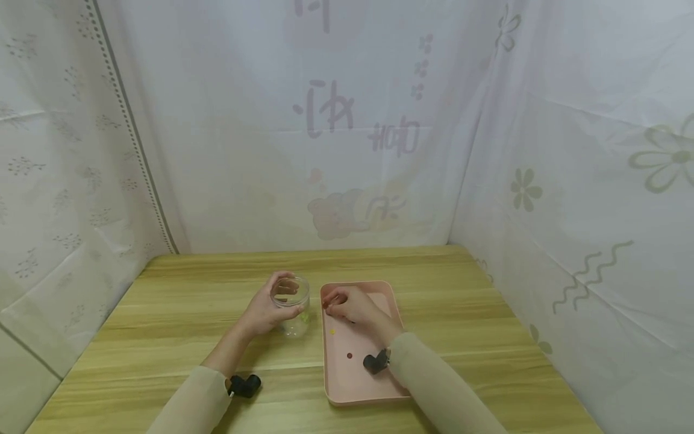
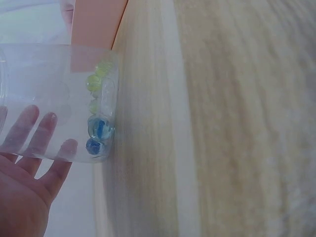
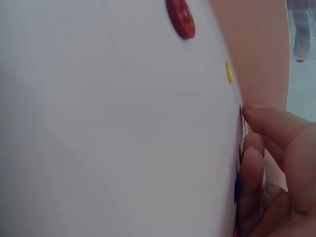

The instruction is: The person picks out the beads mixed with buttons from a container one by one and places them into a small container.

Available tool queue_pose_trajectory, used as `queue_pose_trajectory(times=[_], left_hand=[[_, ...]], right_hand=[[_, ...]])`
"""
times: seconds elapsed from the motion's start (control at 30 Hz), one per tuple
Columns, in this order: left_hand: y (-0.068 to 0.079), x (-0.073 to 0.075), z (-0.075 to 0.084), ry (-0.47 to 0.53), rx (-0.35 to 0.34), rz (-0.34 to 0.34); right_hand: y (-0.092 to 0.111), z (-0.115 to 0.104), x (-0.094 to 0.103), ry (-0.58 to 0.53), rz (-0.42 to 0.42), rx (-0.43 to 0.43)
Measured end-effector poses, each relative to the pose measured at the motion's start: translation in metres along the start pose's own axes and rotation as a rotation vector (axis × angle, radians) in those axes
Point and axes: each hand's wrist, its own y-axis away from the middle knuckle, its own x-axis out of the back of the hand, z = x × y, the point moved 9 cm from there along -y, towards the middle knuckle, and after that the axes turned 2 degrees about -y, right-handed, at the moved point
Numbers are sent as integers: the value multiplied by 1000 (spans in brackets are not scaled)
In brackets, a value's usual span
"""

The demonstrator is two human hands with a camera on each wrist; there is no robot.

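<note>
My left hand (image 1: 262, 311) holds a clear jar (image 1: 293, 327) upright beside the tray, thumb and fingers spread around its side. At the jar's bottom, the left wrist view shows yellow-green beads (image 2: 94, 83) and blue beads (image 2: 100, 128), all see-through. Over the pink tray (image 1: 338, 386), my right hand (image 1: 355, 308) reaches its bent fingers down by the left wall. A red button (image 3: 181, 19), a yellow button (image 3: 229, 72) and a blue piece (image 3: 237, 190) lie on the tray floor near it. Whether anything is between the right fingertips is hidden.
The wooden table (image 1: 206, 289) carries the tray just right of the jar. The tray has a low raised rim. Pale patterned curtains (image 1: 233, 150) hang behind the table and on both sides. A small black camera (image 1: 245, 386) sits at each wrist.
</note>
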Motion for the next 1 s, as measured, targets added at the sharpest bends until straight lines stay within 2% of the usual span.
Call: queue_pose_trajectory(times=[0.3,0.5,0.8,1.0], left_hand=[[1,0,-1,-5,3,0],[0,1,-1,-13,7,6],[0,0,-1,-12,7,-3],[1,0,-1,-13,-3,-4]], right_hand=[[-2,0,1,85,38,-4],[-4,4,2,98,43,-12],[-2,2,3,62,33,-25],[-1,3,1,-20,8,-36]])
